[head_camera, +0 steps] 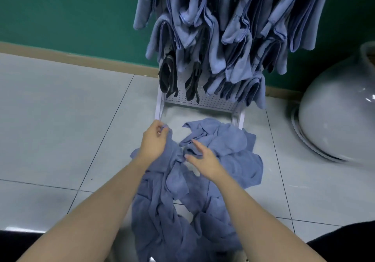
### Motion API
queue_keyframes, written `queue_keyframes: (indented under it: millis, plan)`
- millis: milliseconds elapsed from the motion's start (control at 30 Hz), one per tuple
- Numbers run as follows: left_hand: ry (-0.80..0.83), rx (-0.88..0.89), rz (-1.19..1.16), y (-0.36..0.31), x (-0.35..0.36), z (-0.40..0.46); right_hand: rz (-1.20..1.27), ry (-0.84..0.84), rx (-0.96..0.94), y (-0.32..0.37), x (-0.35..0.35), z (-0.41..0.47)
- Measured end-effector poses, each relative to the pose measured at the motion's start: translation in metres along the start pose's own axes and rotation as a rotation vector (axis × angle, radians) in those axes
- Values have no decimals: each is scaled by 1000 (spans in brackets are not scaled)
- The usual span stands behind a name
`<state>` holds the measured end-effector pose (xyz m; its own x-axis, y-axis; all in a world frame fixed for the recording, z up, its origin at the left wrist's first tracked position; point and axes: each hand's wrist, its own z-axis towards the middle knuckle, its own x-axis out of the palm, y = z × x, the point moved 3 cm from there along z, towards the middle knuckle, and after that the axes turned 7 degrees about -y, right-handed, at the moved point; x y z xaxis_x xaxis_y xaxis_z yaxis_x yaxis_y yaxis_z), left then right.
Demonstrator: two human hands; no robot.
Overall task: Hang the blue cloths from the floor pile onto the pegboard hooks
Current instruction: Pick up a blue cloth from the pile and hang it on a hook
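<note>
A corner of one blue cloth (172, 160) was pinched in the curled fingers of the left hand (155, 140). The right hand (203, 158) was held open with nothing gripped, just above the pile (233, 152) on the tiled floor (60, 119), below the pegboard (203, 99).

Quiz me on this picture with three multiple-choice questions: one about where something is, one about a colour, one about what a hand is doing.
1. Where does the pile of blue cloths lie?
A on a table
B on the tiled floor before the pegboard rack
C in a basket

2. What colour is the wall?
A green
B red
C yellow

3. What is the left hand doing?
A resting flat on the floor
B pinching a cloth's corner
C holding a hook

Answers: 1 B, the pile spreads on tiles below the pegboard rack. 2 A, green shows behind the hung cloths. 3 B, its fingers are curled on a cloth edge.
</note>
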<state>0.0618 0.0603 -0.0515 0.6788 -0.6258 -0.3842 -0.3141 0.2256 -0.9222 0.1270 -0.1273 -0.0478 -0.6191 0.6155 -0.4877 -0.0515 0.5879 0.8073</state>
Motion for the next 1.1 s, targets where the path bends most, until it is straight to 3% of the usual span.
queue_keyframes:
  millis: [100, 333, 533, 800, 900, 1000, 1100]
  plan:
    - [81, 141, -63, -70, -7, 14, 113, -35, -111, 48, -30, 4]
    - [204, 588, 22, -217, -33, 0, 47, -83, -380, 129, -83, -6]
    - [208, 824, 298, -308, -85, -15, -149, 2, -342, 157, -125, -29]
    - [163, 792, 522, -304, -155, -27, -614, -51, -432, 176, -176, -68]
    - [244, 689, 517, -293, -161, -41, -626, -148, -465, 179, -183, -76]
    - [400, 640, 711, -276, -157, -49, -578, -222, -469, 183, -181, -80]
    - [403, 624, 743, -261, -157, -42, -536, -259, -467, 181, -175, -77]
